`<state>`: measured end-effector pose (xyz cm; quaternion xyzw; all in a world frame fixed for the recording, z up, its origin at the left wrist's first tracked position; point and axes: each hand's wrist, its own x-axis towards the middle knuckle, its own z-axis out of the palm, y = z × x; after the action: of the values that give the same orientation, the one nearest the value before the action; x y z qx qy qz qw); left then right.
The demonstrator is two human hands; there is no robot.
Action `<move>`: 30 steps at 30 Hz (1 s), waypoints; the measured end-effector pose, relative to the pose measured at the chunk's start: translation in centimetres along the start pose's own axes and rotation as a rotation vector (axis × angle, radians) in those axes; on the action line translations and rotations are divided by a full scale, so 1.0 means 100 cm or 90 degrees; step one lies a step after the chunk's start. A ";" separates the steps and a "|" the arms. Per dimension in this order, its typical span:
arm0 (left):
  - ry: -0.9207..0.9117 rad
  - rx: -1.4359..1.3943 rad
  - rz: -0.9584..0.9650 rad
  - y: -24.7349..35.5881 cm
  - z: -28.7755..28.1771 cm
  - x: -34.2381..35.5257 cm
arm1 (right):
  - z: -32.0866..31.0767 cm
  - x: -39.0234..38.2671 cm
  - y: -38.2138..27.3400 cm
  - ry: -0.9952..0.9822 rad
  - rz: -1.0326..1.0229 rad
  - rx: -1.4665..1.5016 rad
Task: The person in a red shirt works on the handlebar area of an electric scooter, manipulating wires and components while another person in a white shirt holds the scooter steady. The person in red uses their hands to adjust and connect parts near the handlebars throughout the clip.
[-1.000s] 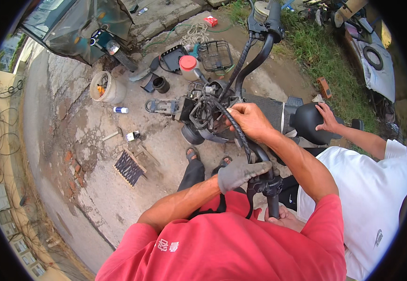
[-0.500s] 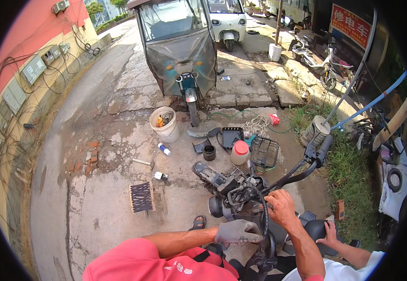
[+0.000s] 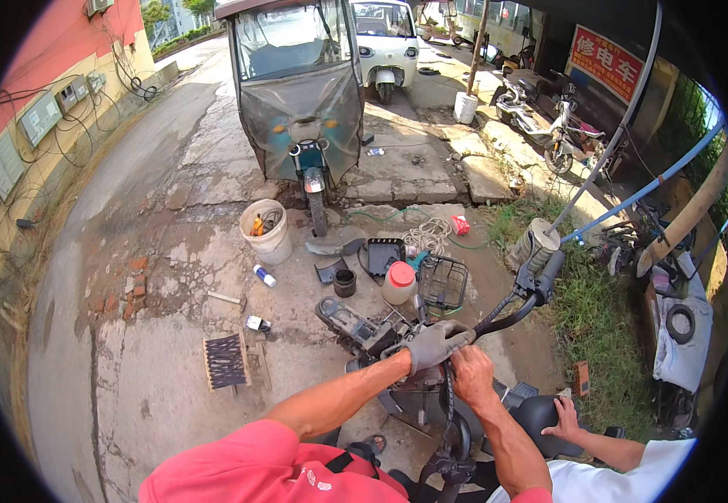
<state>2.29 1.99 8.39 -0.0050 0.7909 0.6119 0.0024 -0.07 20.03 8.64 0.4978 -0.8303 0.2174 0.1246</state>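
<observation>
Covered three-wheeler (image 3: 297, 109) top, left of centre; white vehicle (image 3: 389, 49) behind it.
White bucket (image 3: 270, 248) left of centre, woven-top stool (image 3: 227, 362) lower left, red sign (image 3: 605, 64) upper right, tyre (image 3: 671, 326) at right.

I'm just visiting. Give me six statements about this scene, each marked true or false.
1. The left hand wears a grey glove. True.
2. The right hand is gloved too. False: it is bare.
3. The red-lidded jar stands near a black wire basket. True.
4. The white bucket with something orange inside lies tipped over. False: it stands upright.
5. A hammer lies on the ground. True.
6. The handlebar near the hands is red. False: it is black.
</observation>
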 end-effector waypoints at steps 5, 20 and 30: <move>-0.069 0.046 -0.048 0.004 -0.017 0.007 | -0.005 0.008 -0.004 0.057 -0.016 0.018; -0.029 -0.136 -0.045 -0.021 -0.016 0.016 | -0.002 0.008 -0.003 0.034 0.024 -0.017; -0.205 0.111 -0.010 -0.030 -0.039 0.013 | 0.002 0.004 -0.002 0.058 0.030 0.011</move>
<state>1.05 -2.50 6.49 0.0871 0.8305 0.5336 0.1341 -0.07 19.56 8.71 0.4685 -0.8333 0.2504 0.1529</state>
